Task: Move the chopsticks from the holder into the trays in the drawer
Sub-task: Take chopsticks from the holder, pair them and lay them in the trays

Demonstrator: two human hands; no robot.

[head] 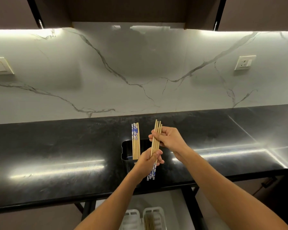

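Bundle of chopsticks sits in both my grips above the counter. My left grip curls round its lower shafts and my right grip pinches it higher up. At nine o'clock of it, spare chopsticks stand in the black holder. White trays lie at six o'clock in the open drawer.

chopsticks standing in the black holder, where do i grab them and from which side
Take the chopsticks by their top ends, which stand clear above the rim of the holder. Come from above and pinch across the flat row, then probably lift straight up. They stand upright side by side with their lower parts inside the holder, so its walls block a low side grip.
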